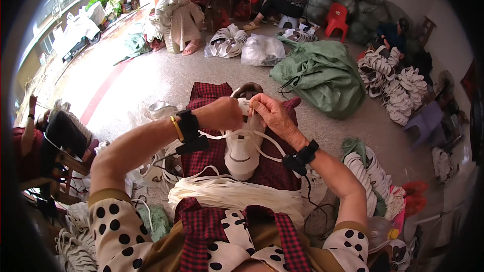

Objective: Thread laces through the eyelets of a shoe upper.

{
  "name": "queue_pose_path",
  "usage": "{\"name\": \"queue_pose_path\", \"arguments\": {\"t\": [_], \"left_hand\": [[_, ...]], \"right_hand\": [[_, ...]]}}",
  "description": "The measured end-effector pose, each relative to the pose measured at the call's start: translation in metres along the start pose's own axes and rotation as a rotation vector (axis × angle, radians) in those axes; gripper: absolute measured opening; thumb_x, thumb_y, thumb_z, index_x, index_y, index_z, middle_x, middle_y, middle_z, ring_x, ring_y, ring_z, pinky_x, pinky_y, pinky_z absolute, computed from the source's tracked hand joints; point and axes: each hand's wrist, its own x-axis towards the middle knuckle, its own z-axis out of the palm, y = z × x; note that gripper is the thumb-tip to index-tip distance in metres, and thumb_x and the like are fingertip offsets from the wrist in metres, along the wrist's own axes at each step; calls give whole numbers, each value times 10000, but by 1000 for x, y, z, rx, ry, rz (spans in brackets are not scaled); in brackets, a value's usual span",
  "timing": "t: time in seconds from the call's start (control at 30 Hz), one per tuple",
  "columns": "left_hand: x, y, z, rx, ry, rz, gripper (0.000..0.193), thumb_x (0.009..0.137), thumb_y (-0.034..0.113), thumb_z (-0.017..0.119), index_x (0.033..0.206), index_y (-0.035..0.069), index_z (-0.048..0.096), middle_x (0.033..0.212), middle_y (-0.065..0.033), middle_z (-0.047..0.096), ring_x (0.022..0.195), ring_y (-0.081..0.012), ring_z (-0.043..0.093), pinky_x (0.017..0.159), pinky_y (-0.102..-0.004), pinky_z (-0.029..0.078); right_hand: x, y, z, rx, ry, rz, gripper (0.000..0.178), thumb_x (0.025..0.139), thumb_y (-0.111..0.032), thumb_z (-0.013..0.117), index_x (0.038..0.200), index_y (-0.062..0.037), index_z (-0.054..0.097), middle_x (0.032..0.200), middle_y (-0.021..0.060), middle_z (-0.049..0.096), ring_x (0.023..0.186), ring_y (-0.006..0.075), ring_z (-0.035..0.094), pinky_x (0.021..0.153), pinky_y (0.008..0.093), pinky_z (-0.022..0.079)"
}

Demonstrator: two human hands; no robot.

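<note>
A white shoe [241, 157] lies over my lap on a red-and-black checked cloth [201, 157], its rounded toe towards me and its dark opening at the far end. Pinched fingers of my right hand [275, 118] hold a flat white shoelace [272, 142] over the upper part of the shoe. The lace hangs in loose loops across the shoe to both sides. My left hand [222, 114] is closed in a fist beside the shoe's upper part; its fingertips are hidden, so what it grips cannot be seen. A thick bundle of white laces [229, 193] lies across my lap, nearer me.
Green sack [322, 78] and clear plastic bag [263, 50] lie ahead. White shoe parts are heaped at right [403, 88] and lower left [75, 234]. Several people sit around, one on the left [48, 141]. A red stool [336, 20] and purple stool [426, 122] stand on the right.
</note>
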Motion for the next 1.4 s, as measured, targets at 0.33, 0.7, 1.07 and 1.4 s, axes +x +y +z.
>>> {"name": "queue_pose_path", "arguments": {"t": [0.33,0.7,1.07,1.4], "left_hand": [[-7,15,3,328,312,166,42,732,107,677,766,81,680,867,-79,582,878,-280,555,741,-401,436],[4,17,11,-315,611,88,149,902,108,607,783,45,670,694,-40,590,567,-142,509,508,-266,371],[-11,42,5,-994,167,-349,391,1050,346,486,1162,-10,605,818,-64,673,672,-112,664,639,-230,559],[-5,59,23,-607,359,-261,229,954,176,643,862,-31,671,731,-63,691,634,-99,655,588,-239,526]], "right_hand": [[1,12,-6,131,-41,-91,209,1045,-250,513,976,-77,610,833,-38,637,557,14,457,498,181,387],[0,14,0,279,-20,-73,206,1026,-257,546,968,-80,634,834,-55,645,602,18,478,521,203,414],[6,22,0,254,32,-143,296,984,-285,618,1198,-92,681,948,-18,665,755,32,589,576,185,450],[9,19,-13,286,-107,-59,239,986,-229,602,1151,-70,671,1166,48,648,818,25,596,590,211,483]]}}
